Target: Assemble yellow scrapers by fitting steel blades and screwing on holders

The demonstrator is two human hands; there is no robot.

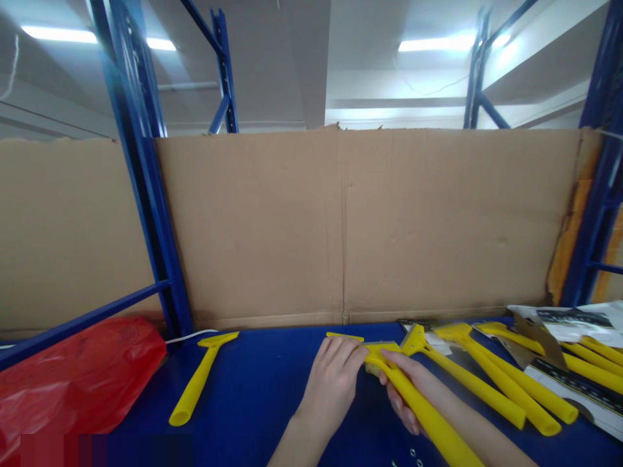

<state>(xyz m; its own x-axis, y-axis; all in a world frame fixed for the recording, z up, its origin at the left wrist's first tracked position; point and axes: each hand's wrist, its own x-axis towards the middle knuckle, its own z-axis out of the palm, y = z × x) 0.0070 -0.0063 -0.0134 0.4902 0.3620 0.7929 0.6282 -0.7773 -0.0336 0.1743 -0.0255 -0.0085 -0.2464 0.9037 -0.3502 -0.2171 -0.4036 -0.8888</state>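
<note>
A yellow scraper (421,412) with a long round handle lies in my right hand (406,389), its handle pointing down and right. My right fingers wrap round it just below the head. At the left end of that head is my left hand (335,373), its fingers bent and pressed together. A thin yellow strip (344,336) shows just above my left fingers; whether they grip it is hidden. Small metal nuts (413,453) lie on the blue surface (253,395) below my right hand.
One yellow scraper (197,383) lies at left, beside a red plastic bag (82,370). Several more scrapers (487,389) lie at right, near printed packaging (579,389). A cardboard wall (272,227) and blue rack posts (150,194) stand behind.
</note>
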